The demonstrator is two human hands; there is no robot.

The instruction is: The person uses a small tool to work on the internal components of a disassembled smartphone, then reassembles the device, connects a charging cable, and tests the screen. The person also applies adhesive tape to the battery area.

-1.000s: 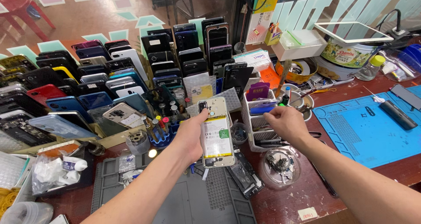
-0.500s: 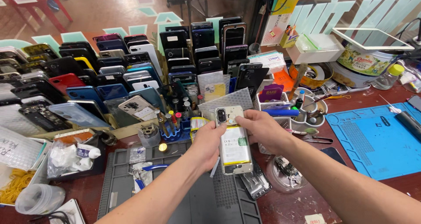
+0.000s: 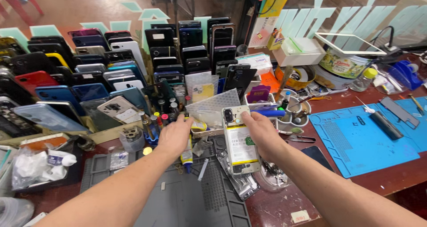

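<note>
right hand (image 3: 262, 136): holds opened phone (image 3: 240, 140) | left hand (image 3: 175, 136): at tool tray (image 3: 209, 131)

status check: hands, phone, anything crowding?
Right hand holds opened phone upright. Left hand on small tools beside glue tube. Loose parts crowd grey mat.

We saw the opened phone (image 3: 240, 140) showing glossy white plastic and a matt battery label. The grey mat (image 3: 195, 200) looked like dull, ribbed rubber; the blue mat (image 3: 356, 140) looked smooth and matt. The desk (image 3: 378, 180) was worn reddish wood. The racked phone backs (image 3: 89, 76) shone like glossy plastic or glass. The tin (image 3: 342, 62) was shiny metal.
</note>
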